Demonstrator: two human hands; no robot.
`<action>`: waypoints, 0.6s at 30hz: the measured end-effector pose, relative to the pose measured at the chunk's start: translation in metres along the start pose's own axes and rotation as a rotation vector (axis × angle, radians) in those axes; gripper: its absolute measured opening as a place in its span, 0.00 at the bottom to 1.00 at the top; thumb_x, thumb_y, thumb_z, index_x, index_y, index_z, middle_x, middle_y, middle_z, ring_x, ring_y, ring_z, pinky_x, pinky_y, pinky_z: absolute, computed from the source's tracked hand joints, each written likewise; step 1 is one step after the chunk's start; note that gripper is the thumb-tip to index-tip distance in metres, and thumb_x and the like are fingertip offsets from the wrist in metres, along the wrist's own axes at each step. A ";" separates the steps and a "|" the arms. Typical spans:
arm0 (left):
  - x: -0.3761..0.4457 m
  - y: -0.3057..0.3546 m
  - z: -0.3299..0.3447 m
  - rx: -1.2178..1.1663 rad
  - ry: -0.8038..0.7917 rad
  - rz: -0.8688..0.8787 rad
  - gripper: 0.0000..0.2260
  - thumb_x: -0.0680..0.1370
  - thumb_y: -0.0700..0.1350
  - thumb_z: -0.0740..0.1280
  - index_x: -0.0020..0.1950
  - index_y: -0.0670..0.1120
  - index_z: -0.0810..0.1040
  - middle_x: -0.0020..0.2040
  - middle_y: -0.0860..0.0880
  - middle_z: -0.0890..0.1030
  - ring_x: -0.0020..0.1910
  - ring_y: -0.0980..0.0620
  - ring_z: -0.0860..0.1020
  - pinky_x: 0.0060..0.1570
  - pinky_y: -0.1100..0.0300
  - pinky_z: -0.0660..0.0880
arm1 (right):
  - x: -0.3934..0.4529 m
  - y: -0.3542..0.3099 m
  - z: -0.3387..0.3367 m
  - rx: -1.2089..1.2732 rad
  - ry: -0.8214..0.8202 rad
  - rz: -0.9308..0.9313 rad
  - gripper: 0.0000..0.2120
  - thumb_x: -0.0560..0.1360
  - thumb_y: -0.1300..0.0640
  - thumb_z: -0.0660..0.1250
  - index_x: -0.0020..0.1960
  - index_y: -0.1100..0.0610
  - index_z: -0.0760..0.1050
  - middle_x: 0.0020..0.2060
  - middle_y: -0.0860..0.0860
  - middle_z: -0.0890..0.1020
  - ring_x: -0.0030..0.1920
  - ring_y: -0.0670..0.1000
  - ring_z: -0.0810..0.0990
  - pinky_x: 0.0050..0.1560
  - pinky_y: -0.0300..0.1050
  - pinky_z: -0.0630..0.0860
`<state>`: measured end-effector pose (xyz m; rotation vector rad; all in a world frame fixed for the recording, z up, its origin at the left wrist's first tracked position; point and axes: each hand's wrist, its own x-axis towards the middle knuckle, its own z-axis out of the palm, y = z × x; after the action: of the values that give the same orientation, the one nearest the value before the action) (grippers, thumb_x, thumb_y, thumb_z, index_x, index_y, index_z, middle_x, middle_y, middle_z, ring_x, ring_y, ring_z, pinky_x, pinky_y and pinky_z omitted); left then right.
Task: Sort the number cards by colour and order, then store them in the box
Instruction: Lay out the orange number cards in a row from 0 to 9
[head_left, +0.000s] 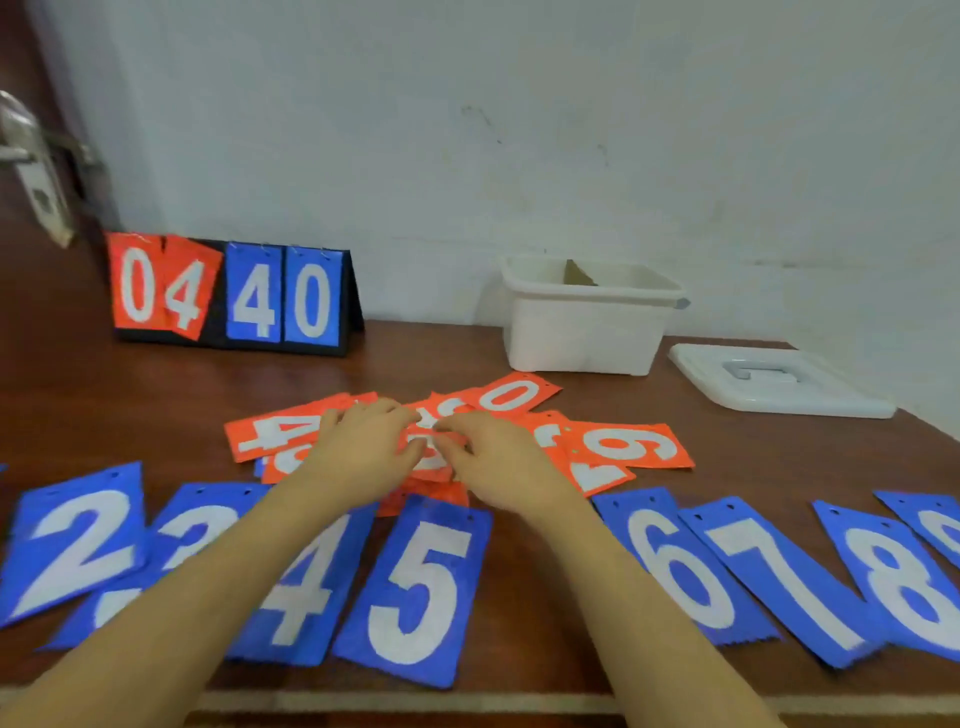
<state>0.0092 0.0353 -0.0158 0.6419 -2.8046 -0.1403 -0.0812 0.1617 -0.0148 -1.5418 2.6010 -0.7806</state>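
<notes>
- Centrally, a loose heap of orange number cards (618, 447) lies on the brown desk (78, 405), overlapping at odd angles; a 4 shows at the heap's left, a 0 at its upper right and a 9 at its right edge.
- Both hands meet over the middle of that heap: the left hand (363, 447) is curled with its fingertips pressing on an orange card, and the right hand (498, 462) pinches at a card edge just beside it. Which card each one grips cannot be told, as the digits under the fingers are hidden.
- Along the lower part of the frame runs a row of blue number cards, face up: 2 (72, 545), 3 (208, 514), partly under the left forearm, 4 (306, 592), 5 (421, 587), 6 (680, 566), 7 (779, 577) and 8 (904, 582), with one more blue card (935, 519) cut off at the right edge.
- Above the heap, at centre right, stands the open white plastic box (582, 338), a brown cardboard piece (576, 273) upright inside it.
- The box's white lid (774, 384) lies flat just right of it.
- In the upper left stands a flip scoreboard (234, 296) reading 04 in orange and 40 in blue.
- A metal door handle (31, 156) shows at the far left edge, before a pale wall (519, 104).
</notes>
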 end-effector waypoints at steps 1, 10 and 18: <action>0.002 -0.015 0.000 0.010 -0.034 -0.027 0.17 0.78 0.53 0.57 0.67 0.55 0.67 0.69 0.53 0.68 0.68 0.49 0.66 0.65 0.49 0.59 | 0.011 -0.009 0.012 0.019 -0.066 -0.041 0.16 0.80 0.49 0.55 0.65 0.49 0.72 0.63 0.52 0.77 0.62 0.55 0.75 0.61 0.56 0.71; 0.015 -0.107 0.008 0.056 -0.321 -0.124 0.30 0.75 0.67 0.53 0.74 0.57 0.55 0.76 0.53 0.54 0.74 0.44 0.55 0.68 0.41 0.54 | 0.055 0.009 0.032 -0.403 -0.226 0.312 0.22 0.78 0.41 0.52 0.71 0.42 0.61 0.75 0.50 0.59 0.74 0.58 0.57 0.70 0.63 0.48; 0.033 -0.125 0.004 0.109 -0.211 0.040 0.20 0.79 0.57 0.54 0.70 0.53 0.66 0.72 0.51 0.66 0.70 0.49 0.61 0.69 0.48 0.56 | 0.068 -0.024 0.052 -0.328 -0.261 0.070 0.24 0.78 0.39 0.52 0.74 0.40 0.56 0.75 0.47 0.57 0.75 0.53 0.55 0.71 0.61 0.48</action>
<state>0.0315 -0.0912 -0.0311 0.6285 -3.0443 -0.0502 -0.0832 0.0747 -0.0345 -1.4891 2.6595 -0.1354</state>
